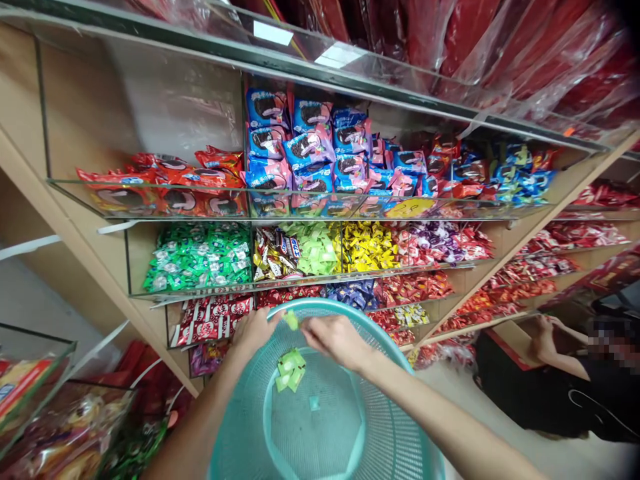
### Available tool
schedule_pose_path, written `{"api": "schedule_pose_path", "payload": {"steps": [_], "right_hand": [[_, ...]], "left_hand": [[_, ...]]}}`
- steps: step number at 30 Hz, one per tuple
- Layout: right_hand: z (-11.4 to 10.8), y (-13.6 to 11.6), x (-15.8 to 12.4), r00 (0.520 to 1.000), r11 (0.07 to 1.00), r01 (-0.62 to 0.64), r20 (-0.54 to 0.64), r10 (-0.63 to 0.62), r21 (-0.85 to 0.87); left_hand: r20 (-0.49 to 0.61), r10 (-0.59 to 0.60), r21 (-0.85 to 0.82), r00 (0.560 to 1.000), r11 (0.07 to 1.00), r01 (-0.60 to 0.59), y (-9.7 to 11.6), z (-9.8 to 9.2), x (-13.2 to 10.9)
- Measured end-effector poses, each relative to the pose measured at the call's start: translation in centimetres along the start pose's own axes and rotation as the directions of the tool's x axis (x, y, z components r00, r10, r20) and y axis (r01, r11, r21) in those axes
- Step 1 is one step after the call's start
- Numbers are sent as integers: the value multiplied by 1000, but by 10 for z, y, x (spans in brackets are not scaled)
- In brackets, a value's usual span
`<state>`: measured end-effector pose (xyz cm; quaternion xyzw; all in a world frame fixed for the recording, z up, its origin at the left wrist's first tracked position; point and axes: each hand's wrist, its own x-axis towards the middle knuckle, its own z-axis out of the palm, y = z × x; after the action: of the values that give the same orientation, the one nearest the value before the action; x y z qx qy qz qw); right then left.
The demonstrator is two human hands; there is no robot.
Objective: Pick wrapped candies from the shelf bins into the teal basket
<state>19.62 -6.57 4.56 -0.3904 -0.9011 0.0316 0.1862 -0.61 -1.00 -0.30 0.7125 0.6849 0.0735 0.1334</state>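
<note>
A turquoise mesh basket is below me, its mouth facing up. My left hand is closed at the basket's far rim, most of its fingers hidden behind that edge. Just inside the rim, my right hand is closed, with a small green wrapped candy at its fingertips. This candy is slightly blurred and lies between both hands. Several more green wrapped candies rest in a small heap on the basket's bottom.
Ahead, glass-fronted shelves hold green packets, light green candies, yellow candies and blue cookie packs. A yellow price tag is on the upper glass. At right, a person crouches with a cardboard box.
</note>
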Motion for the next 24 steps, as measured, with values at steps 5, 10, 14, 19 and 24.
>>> {"api": "schedule_pose_path", "payload": {"steps": [5,10,14,19,24], "right_hand": [[61,8,-18,965,985,11,259,35,-174],[91,22,-30,954,962,-49,274,125,-267],[105,24,-37,954,960,-49,271,127,-277],[124,27,-45,958,960,-22,269,100,-279],[120,25,-48,960,957,-19,261,98,-290]], "left_hand": [[9,-6,5,1000,1000,6,3,1,0],[13,2,6,1000,1000,-2,3,2,-2],[22,17,14,1000,1000,-18,7,1,-2],[24,39,29,999,999,-39,12,-1,-2],[30,39,27,999,999,-40,13,-1,-1]]}}
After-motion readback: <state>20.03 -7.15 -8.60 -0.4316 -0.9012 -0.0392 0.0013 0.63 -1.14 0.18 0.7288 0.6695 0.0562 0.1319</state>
